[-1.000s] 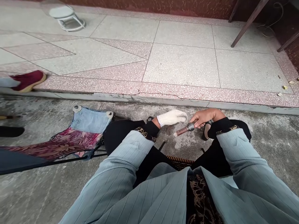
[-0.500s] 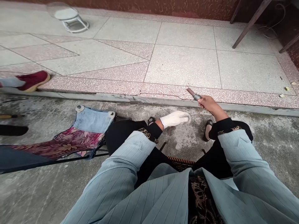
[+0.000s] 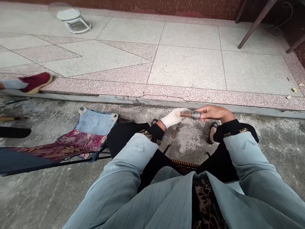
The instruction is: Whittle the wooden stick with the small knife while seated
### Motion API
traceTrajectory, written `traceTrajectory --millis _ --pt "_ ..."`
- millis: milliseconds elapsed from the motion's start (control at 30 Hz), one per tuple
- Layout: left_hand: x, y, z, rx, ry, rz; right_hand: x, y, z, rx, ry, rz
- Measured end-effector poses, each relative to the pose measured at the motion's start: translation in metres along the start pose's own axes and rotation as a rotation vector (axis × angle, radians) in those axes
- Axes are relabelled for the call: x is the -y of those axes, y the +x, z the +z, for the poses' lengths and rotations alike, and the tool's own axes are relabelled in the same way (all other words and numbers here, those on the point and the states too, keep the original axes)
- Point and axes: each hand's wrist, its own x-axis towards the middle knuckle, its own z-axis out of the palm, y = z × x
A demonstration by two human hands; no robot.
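Note:
My right hand [image 3: 214, 113] is bare and closed around a brown stick wound with silvery wire [image 3: 195, 115]. The stick points left, its blurred far end [image 3: 186, 113] overlapping the fingers of my left hand. My left hand [image 3: 173, 117] wears a white knit glove, and its fingers are curled closed. Whether the stick touches the glove or passes in front of it, I cannot tell. A narrow brownish strip [image 3: 175, 129] shows just below the glove, blurred; what it is, and whether the glove holds it, stays unclear.
A raised terrazzo step [image 3: 124, 90] runs across ahead of my feet. To my left stands a folding fabric chair [image 3: 95, 122]. Another person's red shoe [image 3: 38, 82] rests at the step's edge. Farther off are a white stool [image 3: 76, 20] and a wooden leg [image 3: 257, 24].
My right hand has moved down and left, swinging the wire-wound stick level until its end reaches the glove. My left hand has shifted slightly up and left.

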Motion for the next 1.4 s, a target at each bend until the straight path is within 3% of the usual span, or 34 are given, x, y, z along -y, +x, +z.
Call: traceTrajectory --millis 100,267,367,467,533,633,700,767,833,933,1033,1233,1400 --pt "-0.002 0.0 0.003 -0.007 -0.012 -0.03 0.002 -0.001 -0.002 -0.313 0.157 -0.085" --pt "-0.012 -0.003 0.005 0.065 0.047 0.026 -0.007 0.009 -0.002 -0.549 0.245 -0.047" --pt "-0.012 -0.003 0.006 0.116 0.115 0.09 -0.011 0.016 -0.006 -0.685 0.11 0.061" --pt "-0.01 -0.003 0.004 0.106 0.242 0.142 -0.014 0.019 -0.011 -0.727 -0.224 0.233" --pt "-0.009 -0.004 0.001 0.094 0.326 0.139 -0.014 0.017 -0.011 -0.611 -0.42 0.338" --pt "-0.014 -0.006 -0.005 0.13 0.338 0.158 -0.012 0.009 -0.007 -0.117 -0.401 0.425" --pt "-0.019 -0.008 -0.006 0.211 0.231 0.188 -0.007 0.002 -0.002 0.198 -0.245 0.35" --pt "-0.025 -0.01 -0.007 0.235 0.071 0.188 0.001 -0.006 0.004 0.284 -0.109 0.196" --pt "-0.03 -0.013 -0.006 0.147 -0.058 0.163 0.009 -0.015 0.008 0.176 -0.018 0.043" --pt "-0.039 -0.02 -0.006 0.003 -0.087 0.094 0.021 -0.026 0.013 -0.1 0.083 -0.144" --pt "-0.052 -0.027 -0.008 -0.03 0.002 0.053 0.027 -0.029 0.016 -0.318 0.148 -0.207" --pt "-0.075 -0.026 -0.01 0.02 0.284 0.073 0.021 -0.018 0.012 -0.603 0.169 -0.131" --pt "-0.072 -0.015 -0.008 0.101 0.619 0.092 0.011 -0.006 0.006 -0.653 -0.269 0.166"
